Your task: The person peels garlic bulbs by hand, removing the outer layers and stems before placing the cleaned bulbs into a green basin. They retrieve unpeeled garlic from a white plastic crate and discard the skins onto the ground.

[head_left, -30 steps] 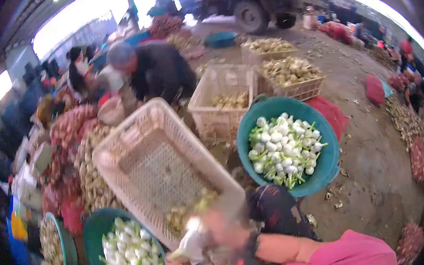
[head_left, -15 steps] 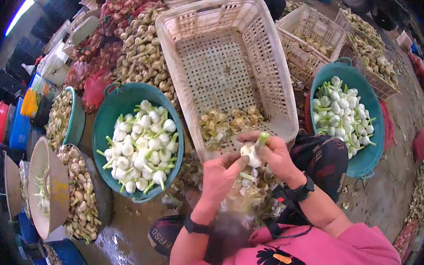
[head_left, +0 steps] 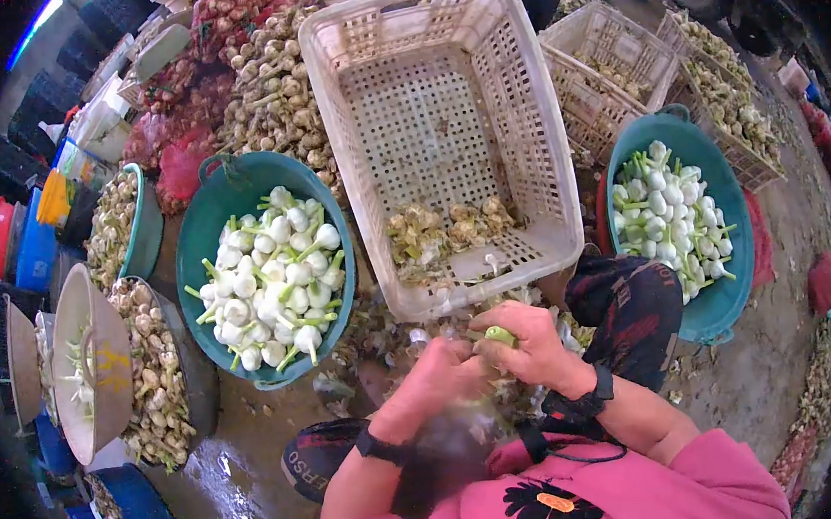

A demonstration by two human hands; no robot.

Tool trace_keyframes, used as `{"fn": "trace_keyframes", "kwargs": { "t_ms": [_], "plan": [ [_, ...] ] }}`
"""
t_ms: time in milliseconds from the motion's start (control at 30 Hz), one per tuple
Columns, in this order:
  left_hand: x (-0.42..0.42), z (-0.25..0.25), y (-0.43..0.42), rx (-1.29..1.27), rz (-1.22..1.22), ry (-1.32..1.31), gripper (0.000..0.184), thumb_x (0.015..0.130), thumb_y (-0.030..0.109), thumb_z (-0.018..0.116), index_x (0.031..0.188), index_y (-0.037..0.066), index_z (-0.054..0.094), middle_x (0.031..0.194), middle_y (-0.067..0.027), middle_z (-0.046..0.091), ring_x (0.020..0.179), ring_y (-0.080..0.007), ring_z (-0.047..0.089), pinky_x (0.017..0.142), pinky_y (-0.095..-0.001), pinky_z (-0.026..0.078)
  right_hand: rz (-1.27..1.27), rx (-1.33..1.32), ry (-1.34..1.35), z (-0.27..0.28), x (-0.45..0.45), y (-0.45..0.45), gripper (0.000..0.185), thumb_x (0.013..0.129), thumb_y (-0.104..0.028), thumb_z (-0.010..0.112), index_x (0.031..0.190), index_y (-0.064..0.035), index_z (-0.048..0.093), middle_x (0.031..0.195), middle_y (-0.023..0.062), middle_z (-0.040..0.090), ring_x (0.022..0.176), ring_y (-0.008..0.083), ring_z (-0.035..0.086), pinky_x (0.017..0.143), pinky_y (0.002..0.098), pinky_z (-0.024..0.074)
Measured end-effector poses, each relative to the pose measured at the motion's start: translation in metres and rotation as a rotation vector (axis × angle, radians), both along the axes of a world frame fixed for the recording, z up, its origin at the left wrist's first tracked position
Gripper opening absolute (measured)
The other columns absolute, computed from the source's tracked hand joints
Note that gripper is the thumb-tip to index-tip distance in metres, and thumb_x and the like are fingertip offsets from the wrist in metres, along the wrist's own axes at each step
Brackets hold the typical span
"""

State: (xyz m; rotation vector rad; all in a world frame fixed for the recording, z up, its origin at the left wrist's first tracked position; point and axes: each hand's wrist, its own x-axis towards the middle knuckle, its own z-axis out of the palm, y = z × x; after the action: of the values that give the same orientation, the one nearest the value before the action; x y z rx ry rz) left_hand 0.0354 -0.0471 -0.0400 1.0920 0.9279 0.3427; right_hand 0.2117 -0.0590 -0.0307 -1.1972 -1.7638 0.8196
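Observation:
My right hand (head_left: 530, 345) is closed around a garlic bulb, whose green stem (head_left: 500, 335) pokes out above the fingers while the bulb itself is hidden. Right beside it, fingers curled together and slightly blurred, is my left hand (head_left: 447, 371); what it pinches is hidden. Both hands are just in front of a pale plastic crate (head_left: 436, 302) with several unpeeled garlic bulbs (head_left: 438, 233) at its near end. Loose garlic skins (head_left: 409, 330) lie under and around the hands.
Peeled white garlic fills a green tub (head_left: 186, 195) on the left and another green tub (head_left: 691, 135) on the right. Unpeeled garlic (head_left: 271, 100) is heaped behind, by red net bags (head_left: 240, 15). More crates (head_left: 604, 45) stand at the back right. A beige basin (head_left: 106, 420) sits far left.
Both hands have come down and closer to my body, away from the crate's near rim. The white bulb that showed between the fingers is now covered by them.

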Motion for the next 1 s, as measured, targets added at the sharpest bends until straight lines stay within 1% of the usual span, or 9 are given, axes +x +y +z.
{"fn": "trace_keyframes", "kwargs": {
  "t_ms": [133,267,367,467,567,667,767,867,1000],
  "plan": [
    [0.005,0.006,-0.004,0.049,0.071,0.003,0.02,0.084,0.018,0.057,0.077,0.0,0.063,0.057,-0.0036,0.057,0.05,-0.0092,0.048,0.046,-0.0276,0.042,-0.065,0.026,-0.001,-0.003,-0.004,-0.003,0.022,0.073,-0.018,0.068,0.089,-0.0036,0.065,0.079,0.0148,0.062,0.073,0.0319,0.06,0.065,0.0376,0.048],
    [0.01,-0.006,-0.002,0.741,-0.047,0.269,0.015,0.08,0.014,0.058,0.075,0.0,0.061,0.058,-0.0183,0.055,0.048,-0.0236,0.055,0.047,-0.0363,0.044,-0.102,0.161,-0.088,-0.011,-0.005,0.002,0.018,0.073,-0.016,0.067,0.086,-0.0033,0.064,0.076,0.0151,0.061,0.069,0.033,0.059,0.063,0.0376,0.0479],
    [0.015,-0.016,0.001,1.014,-0.025,0.366,0.013,0.077,0.012,0.058,0.072,0.001,0.059,0.061,-0.0233,0.054,0.054,-0.0334,0.058,0.049,-0.0418,0.045,-0.103,0.002,-0.037,-0.005,0.001,0.01,0.018,0.081,-0.018,0.06,0.082,-0.0013,0.064,0.079,0.0133,0.064,0.07,0.0287,0.062,0.063,0.0352,0.0492],
    [0.011,-0.014,0.012,0.988,0.004,0.449,0.013,0.075,0.013,0.056,0.069,0.001,0.057,0.062,-0.0222,0.056,0.059,-0.0364,0.059,0.051,-0.0437,0.046,-0.12,-0.578,0.608,0.014,0.013,0.018,0.035,0.093,-0.031,0.047,0.087,0.0003,0.062,0.091,0.0137,0.067,0.078,0.0239,0.065,0.068,0.0332,0.0519],
    [0.011,-0.028,0.015,0.752,-0.029,0.666,0.02,0.075,0.021,0.055,0.071,0.002,0.061,0.072,-0.0194,0.063,0.065,-0.0362,0.061,0.055,-0.0424,0.049,-0.102,-0.499,1.164,0.025,0.029,0.034,0.058,0.095,-0.05,0.03,0.102,0.0001,0.057,0.105,0.0194,0.063,0.091,0.0256,0.064,0.077,0.0345,0.0544],
    [0.009,-0.056,-0.006,0.722,-0.56,0.816,0.025,0.079,0.029,0.057,0.075,0.005,0.062,0.071,-0.0181,0.063,0.066,-0.0373,0.061,0.058,-0.0412,0.051,0.176,-0.585,1.762,0.008,0.042,0.05,0.056,0.094,-0.05,0.036,0.104,-0.0003,0.06,0.109,0.0243,0.06,0.112,0.0364,0.052,0.096,0.0472,0.0419],
    [0.018,-0.034,-0.007,0.66,-0.615,0.719,0.023,0.079,0.024,0.06,0.086,0.002,0.063,0.079,-0.0143,0.066,0.071,-0.0303,0.065,0.064,-0.0369,0.052,0.265,-0.667,1.854,-0.008,0.039,0.051,0.057,0.093,-0.05,0.037,0.107,0.0003,0.06,0.117,0.0264,0.055,0.116,0.0402,0.047,0.1,0.0508,0.0359],
    [0.021,-0.006,0.008,0.19,-0.019,0.055,0.026,0.079,0.016,0.066,0.096,-0.001,0.06,0.089,-0.0075,0.066,0.079,-0.0176,0.063,0.07,-0.0308,0.052,0.397,-0.76,1.858,-0.009,0.029,0.053,0.059,0.093,-0.05,0.036,0.109,0.0012,0.059,0.124,0.0268,0.05,0.116,0.0416,0.047,0.099,0.0503,0.0379],
    [0.028,0.029,0.017,0.13,0.412,-0.256,0.026,0.076,0.007,0.07,0.098,-0.002,0.058,0.09,-0.0052,0.063,0.08,-0.0092,0.058,0.069,-0.0262,0.05,0.269,-0.835,1.723,-0.021,0.008,0.054,0.061,0.093,-0.052,0.034,0.114,0.0027,0.054,0.125,0.0269,0.049,0.11,0.042,0.052,0.093,0.0495,0.0434]
  ]
}}
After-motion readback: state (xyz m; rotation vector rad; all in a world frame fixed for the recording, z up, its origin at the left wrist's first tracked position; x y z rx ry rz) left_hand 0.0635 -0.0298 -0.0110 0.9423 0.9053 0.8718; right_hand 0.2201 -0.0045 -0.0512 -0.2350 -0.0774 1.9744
